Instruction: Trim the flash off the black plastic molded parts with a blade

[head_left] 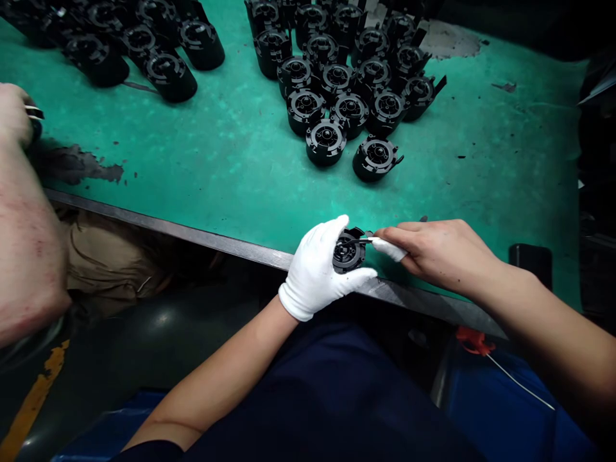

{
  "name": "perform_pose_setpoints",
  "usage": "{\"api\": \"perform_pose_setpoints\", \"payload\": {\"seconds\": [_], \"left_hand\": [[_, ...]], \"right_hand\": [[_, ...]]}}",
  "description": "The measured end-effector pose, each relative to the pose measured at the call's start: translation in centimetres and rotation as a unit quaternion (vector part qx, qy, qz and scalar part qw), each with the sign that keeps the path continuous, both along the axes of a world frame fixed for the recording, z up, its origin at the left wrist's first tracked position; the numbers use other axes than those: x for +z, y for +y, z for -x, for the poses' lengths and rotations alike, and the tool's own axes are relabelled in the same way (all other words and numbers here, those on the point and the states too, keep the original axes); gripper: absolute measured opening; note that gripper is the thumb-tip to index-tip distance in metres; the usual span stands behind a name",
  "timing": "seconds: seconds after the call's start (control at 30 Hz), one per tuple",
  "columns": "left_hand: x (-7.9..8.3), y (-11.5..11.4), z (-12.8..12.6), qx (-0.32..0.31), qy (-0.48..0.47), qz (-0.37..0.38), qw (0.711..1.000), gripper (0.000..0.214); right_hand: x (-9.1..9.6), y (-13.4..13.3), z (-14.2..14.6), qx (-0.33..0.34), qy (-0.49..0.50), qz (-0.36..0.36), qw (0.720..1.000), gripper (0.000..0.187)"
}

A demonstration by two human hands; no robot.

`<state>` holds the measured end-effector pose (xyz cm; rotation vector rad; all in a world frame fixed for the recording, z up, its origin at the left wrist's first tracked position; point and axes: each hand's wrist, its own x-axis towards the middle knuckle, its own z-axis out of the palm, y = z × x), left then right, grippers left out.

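My left hand (317, 269), in a white glove, is wrapped around a round black plastic housing (350, 255) at the table's front edge. The housing's open, ribbed face is turned up toward me. From the right, my right hand (428, 250) pinches a thin dark tool (362, 241) whose tip lies over the housing's inside. White wrapping covers at least one finger of that hand; the rest is bare. The tool's handle is hidden in the fingers, so its exact kind does not show.
Many similar black housings (326, 142) stand grouped on the green table (216, 154), with another group (171, 74) at back left. A co-worker's arm (29, 231) reaches in at left. A dark box-shaped object (530, 263) lies right. Below hangs something red (474, 340).
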<state>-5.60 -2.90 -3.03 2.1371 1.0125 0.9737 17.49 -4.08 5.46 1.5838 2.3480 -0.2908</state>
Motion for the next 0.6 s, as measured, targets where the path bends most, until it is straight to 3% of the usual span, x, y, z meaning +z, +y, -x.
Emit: {"api": "perform_pose_setpoints", "payload": {"seconds": [0.13, 0.37, 0.6], "left_hand": [[0.1, 0.0, 0.1, -0.004, 0.003, 0.006, 1.000, 0.093], [0.3, 0.0, 0.0, 0.002, 0.006, 0.010, 1.000, 0.091], [0.1, -0.1, -0.1, 0.002, -0.001, 0.002, 1.000, 0.092]], "right_hand": [[0.1, -0.5, 0.0, -0.009, 0.021, 0.020, 1.000, 0.045], [0.2, -3.5, 1.0, -0.055, 0.110, 0.128, 0.984, 0.042], [-1.1, -6.0, 2.2, -0.145, 0.124, 0.043, 0.981, 0.044]]}}
